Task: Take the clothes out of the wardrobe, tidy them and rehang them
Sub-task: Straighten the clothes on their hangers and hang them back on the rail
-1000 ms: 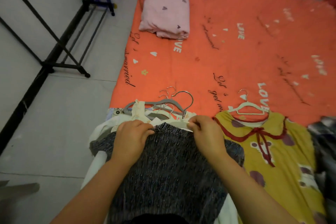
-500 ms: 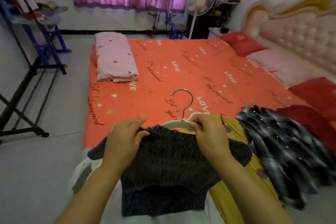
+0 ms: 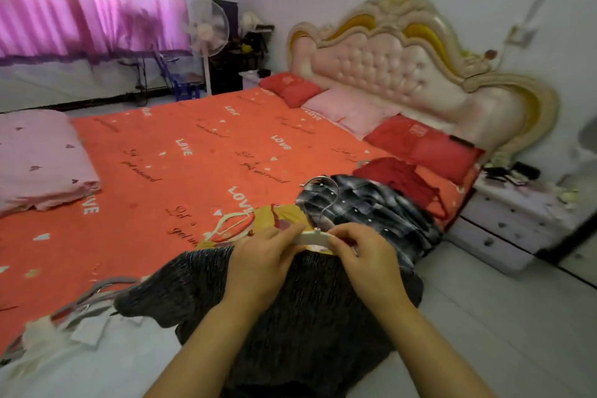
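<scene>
two hands, one hanger, one top in work. left hand (image 3: 261, 257) and right hand (image 3: 366, 255) are each pinching the bar of the white hanger (image 3: 311, 237), fingers (image 3: 295, 232) curled together on the plastic.

the top (image 3: 307, 317) is dark grey flecked knit with short sleeves. its neck is bunching at the hanger bar under both hands, and the body is draping down over the near edge of the bed.

three more garments are lying just beyond on the orange sheet (image 3: 193, 155): a yellow dress (image 3: 286, 212), a plaid shirt (image 3: 368, 207) and a red garment (image 3: 395, 176). grey hangers (image 3: 90, 296) are lying in a heap at the left; count unclear. three pillows are leaning by the headboard (image 3: 387, 68): two red, one pink.
</scene>
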`<state>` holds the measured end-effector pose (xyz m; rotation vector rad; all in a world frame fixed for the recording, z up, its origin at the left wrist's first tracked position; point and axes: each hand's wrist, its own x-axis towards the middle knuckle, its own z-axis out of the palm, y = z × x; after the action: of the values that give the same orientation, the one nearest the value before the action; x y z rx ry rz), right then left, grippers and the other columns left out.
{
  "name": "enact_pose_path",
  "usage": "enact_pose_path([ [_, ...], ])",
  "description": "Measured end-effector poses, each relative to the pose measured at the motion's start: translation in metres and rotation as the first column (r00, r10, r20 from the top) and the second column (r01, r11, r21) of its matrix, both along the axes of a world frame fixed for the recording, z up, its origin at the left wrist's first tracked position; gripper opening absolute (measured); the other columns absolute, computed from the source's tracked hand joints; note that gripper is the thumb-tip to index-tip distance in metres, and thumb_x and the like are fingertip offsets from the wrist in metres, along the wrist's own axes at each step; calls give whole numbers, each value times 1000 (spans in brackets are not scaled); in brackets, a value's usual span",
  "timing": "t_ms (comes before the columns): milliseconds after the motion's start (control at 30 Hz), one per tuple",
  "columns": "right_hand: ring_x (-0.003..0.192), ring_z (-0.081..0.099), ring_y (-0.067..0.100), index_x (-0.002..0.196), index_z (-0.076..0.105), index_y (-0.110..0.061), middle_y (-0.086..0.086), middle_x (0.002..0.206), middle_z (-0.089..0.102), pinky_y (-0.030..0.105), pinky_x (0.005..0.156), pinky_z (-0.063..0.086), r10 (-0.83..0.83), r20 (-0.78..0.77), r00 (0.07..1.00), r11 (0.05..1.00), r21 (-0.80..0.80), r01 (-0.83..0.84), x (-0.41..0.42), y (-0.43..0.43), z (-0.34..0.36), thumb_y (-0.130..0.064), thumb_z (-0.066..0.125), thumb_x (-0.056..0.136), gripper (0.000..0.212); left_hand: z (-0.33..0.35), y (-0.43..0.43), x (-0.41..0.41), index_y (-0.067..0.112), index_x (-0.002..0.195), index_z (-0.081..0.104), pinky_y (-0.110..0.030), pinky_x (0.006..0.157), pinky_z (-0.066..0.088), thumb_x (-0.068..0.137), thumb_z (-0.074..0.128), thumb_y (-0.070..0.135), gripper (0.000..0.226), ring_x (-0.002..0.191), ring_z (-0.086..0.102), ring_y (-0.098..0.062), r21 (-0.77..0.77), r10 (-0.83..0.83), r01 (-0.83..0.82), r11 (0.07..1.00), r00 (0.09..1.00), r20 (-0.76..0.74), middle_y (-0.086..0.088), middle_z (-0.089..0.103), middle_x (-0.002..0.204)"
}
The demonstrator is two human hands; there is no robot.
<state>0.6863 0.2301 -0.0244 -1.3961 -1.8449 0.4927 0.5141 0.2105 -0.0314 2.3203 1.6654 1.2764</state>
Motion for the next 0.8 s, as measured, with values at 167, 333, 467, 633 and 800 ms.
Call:
enact_pose_path([
  [167, 84, 56, 8, 101, 68, -24, -13, 87, 62, 29, 80, 44, -150, 109, 983, 989, 33, 147, 149, -2, -13, -24, 66, 85, 17, 2, 23, 133, 17, 109, 71, -34, 46, 48, 77, 68, 21, 32, 60, 62, -25, 21, -40, 40, 999, 999, -10, -3, 67, 74],
  [333, 91, 54, 6, 111, 64, -32, -15, 94, 61, 32, 91, 41, -233, 176, 956, 972, 5, 236, 277, 1, -22, -34, 61, 88, 23, -7, 45, 259, 17, 110, 70, -35, 46, 47, 78, 73, 14, 32, 59, 61, -24, -26, -127, 127, 992, 992, 2, 0, 65, 76],
  [467, 90, 54, 5, 110, 64, -35, -16, 95, 63, 29, 89, 41, -285, 158, 946, 958, 30, 284, 342, 12, -26, -34, 60, 88, 22, -9, 69, 327, 17, 109, 71, -35, 45, 46, 78, 70, 17, 31, 57, 61, -24, -48, -157, 157, 986, 987, -12, -1, 65, 76],
  [633, 90, 55, 8, 110, 65, -34, -15, 94, 64, 32, 87, 43, -336, 169, 927, 942, 41, 334, 406, 51, -36, -36, 62, 87, 23, -19, 119, 394, 19, 111, 70, -39, 52, 50, 76, 75, 14, 35, 67, 63, -25, -101, -187, 188, 977, 982, 25, -2, 67, 82],
  [800, 88, 56, 10, 110, 66, -31, -12, 92, 65, 34, 83, 44, -371, 229, 900, 928, 59, 368, 463, 122, -38, -35, 63, 87, 23, -30, 194, 453, 21, 110, 70, -36, 54, 50, 76, 76, 14, 34, 70, 63, -24, -73, -198, 202, 977, 978, 59, 0, 67, 81],
])
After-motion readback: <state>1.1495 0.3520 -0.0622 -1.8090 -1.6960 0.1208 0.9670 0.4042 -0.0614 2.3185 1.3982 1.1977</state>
